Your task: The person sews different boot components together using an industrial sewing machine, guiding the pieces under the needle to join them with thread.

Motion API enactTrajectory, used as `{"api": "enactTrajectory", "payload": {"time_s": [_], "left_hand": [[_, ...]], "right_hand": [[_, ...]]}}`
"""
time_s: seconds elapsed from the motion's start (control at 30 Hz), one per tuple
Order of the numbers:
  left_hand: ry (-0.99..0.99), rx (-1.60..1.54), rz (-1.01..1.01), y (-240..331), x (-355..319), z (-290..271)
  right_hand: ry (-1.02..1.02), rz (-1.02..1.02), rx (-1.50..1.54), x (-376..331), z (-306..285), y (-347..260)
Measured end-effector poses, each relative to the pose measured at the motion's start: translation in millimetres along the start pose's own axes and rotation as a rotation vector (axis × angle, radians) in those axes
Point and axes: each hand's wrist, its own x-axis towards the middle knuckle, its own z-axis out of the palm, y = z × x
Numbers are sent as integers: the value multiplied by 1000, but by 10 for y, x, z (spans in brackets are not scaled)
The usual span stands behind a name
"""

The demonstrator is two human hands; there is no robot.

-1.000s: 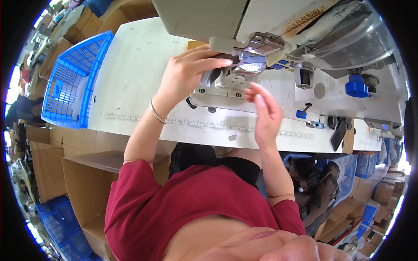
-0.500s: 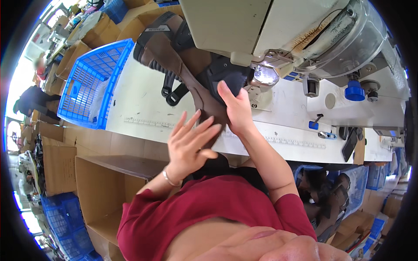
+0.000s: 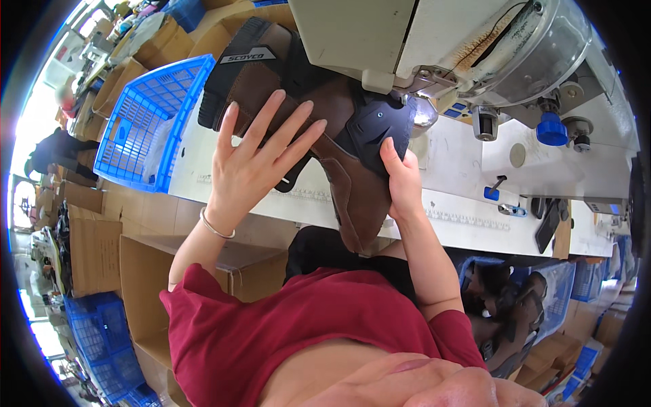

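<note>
Beneath the head of the pale sewing machine (image 3: 352,41), I locate 1 brown and black boot (image 3: 324,108), tilted over the desk (image 3: 451,180). Its sole faces the far left; its shaft extends toward the operator's lap, past the near edge of the desk. I cannot tell whether the boot rests on the desk or is held clear of it.

Right hand (image 3: 405,183): grip clamped on the boot. I see the thumb pressed on the near face, beside a black panel (image 3: 380,125); the remaining fingers are mostly hidden.

Left hand (image 3: 245,173): grip apart, fingers extended and fanned over the side of the boot near the sole. I cannot confirm how firmly they touch. A bracelet (image 3: 215,229) encircles the wrist.

Surroundings: at the left end of the desk I note 1 blue basket (image 3: 122,129). On the machine's right side, a clear cover (image 3: 536,57) sits above a blue knob (image 3: 551,129). A printed scale (image 3: 468,220) runs along the near edge. At the right lie a small blue-handled tool (image 3: 493,192) and a flat black device (image 3: 546,234). Below the desk, I find 1 cardboard box (image 3: 149,278), left of the operator.
</note>
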Motion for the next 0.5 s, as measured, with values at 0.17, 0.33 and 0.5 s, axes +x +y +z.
{"api": "enactTrajectory", "payload": {"time_s": [0.17,0.33,0.5], "left_hand": [[85,-9,114,-35,94,44],[144,-26,148,28,55,15],[151,-18,151,40,39,-18]], "right_hand": [[-25,25,-11,-57,-40,-39],[-42,32,-34,-90,-104,-39],[-89,60,-42,-100,-97,-94]]}}
